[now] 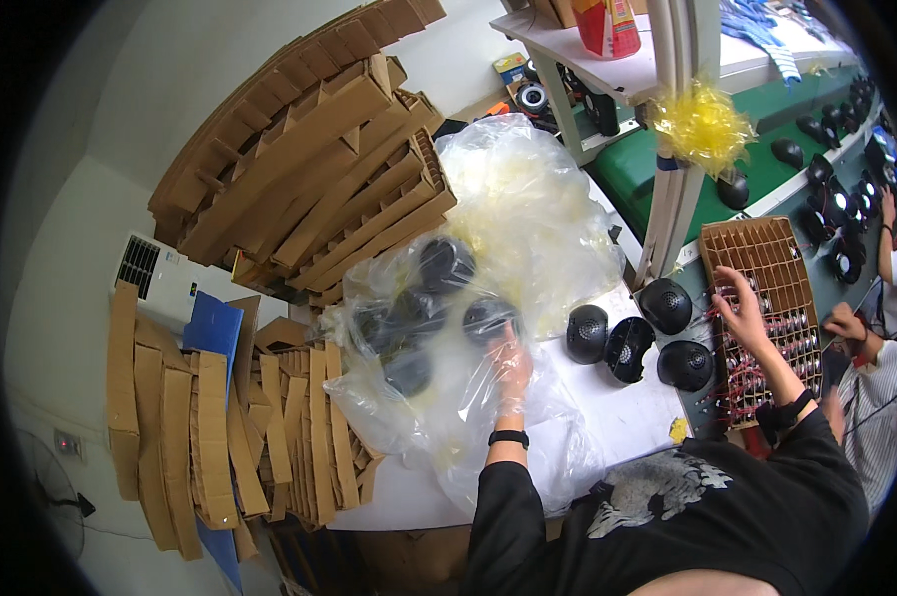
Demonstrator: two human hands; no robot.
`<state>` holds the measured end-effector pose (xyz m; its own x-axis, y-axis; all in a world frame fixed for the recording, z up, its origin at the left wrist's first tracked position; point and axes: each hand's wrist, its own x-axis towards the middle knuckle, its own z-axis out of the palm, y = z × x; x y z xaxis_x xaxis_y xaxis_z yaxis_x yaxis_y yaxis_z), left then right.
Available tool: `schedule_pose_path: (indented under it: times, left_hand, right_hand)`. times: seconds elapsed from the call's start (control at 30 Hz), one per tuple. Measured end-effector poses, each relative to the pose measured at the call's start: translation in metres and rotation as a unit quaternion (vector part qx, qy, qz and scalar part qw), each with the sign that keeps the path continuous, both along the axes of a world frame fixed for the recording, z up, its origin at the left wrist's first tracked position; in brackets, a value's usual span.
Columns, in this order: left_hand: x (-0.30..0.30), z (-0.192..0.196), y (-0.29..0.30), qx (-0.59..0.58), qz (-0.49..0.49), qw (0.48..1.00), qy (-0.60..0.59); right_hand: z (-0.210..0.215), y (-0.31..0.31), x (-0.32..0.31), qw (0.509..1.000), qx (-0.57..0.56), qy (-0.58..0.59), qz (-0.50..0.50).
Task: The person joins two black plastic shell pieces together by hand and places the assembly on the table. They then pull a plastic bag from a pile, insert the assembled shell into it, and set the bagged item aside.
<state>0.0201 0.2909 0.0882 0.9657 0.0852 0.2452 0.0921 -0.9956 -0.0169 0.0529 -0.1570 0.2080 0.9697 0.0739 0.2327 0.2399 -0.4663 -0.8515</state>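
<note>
My left hand (511, 370) is inside a large clear plastic bag (568, 447) and seen through its film. Its fingers close on the rim of a black dome-shaped shell (488, 320); the far side of that grip is blurred by the plastic. Several more black shells (447, 264) lie in the bag beyond it. My right hand (742, 308) is raised with fingers apart and nothing in them, over the left edge of a cardboard divider tray (756, 238). Between my hands, several perforated black shells (588, 334) rest on the white table (607, 417).
Stacked cardboard dividers (299, 169) rise on the left, with more upright cardboard (210, 437) nearer me. A post (672, 189) with yellow plastic strands (702, 127) stands beyond the tray. On the right, other people's hands (846, 323) are by a green-topped bench (627, 179) holding black parts.
</note>
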Motion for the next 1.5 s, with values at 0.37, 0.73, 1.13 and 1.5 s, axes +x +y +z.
schedule_pose_path:
  times: [0.37, 0.73, 1.13, 1.5]
  left_hand:
    - [-0.148, 0.024, -0.059, -0.384, 0.163, 0.908, -0.048]
    - [-0.269, 0.102, -0.099, -0.69, 0.099, 0.682, -0.222]
    - [-0.217, 0.199, -0.144, -0.714, -0.061, 0.671, -0.189]
    - [-0.188, 0.218, -0.156, -0.713, -0.097, 0.686, -0.107]
  right_hand:
    - [0.023, 0.027, -0.033, 0.988, -0.017, -0.012, 0.151]
    - [0.044, 0.125, -0.087, 0.873, 0.012, -0.021, 0.486]
    - [0.123, 0.117, -0.114, 0.736, -0.149, -0.529, 0.396]
    - [0.129, 0.102, -0.107, 0.728, -0.203, -0.546, 0.361]
